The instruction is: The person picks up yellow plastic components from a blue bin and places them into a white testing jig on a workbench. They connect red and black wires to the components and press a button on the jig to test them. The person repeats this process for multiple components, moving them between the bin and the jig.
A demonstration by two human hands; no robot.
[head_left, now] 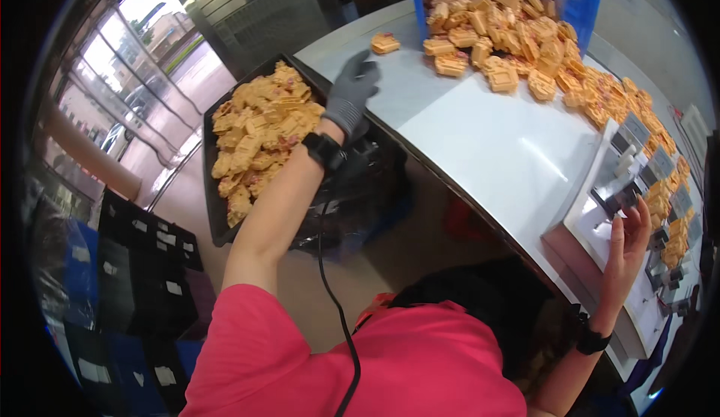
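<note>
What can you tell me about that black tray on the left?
The black tray looks like dull plastic, long, with raised sides. It sits beside the table, slanting in this view, and is heaped with light-orange molded pieces, some with reddish patches. The pieces hide its bottom; what supports it can't be seen. The person's left forearm crosses in front of its right side, and the gray-gloved left hand is just beyond that edge.

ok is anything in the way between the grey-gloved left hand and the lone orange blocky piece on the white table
Nothing visible: only a short stretch of white tabletop shows between the grey-gloved left hand and the lone orange blocky piece. The black rectangular tray of similar pieces lies left of that path.
</note>
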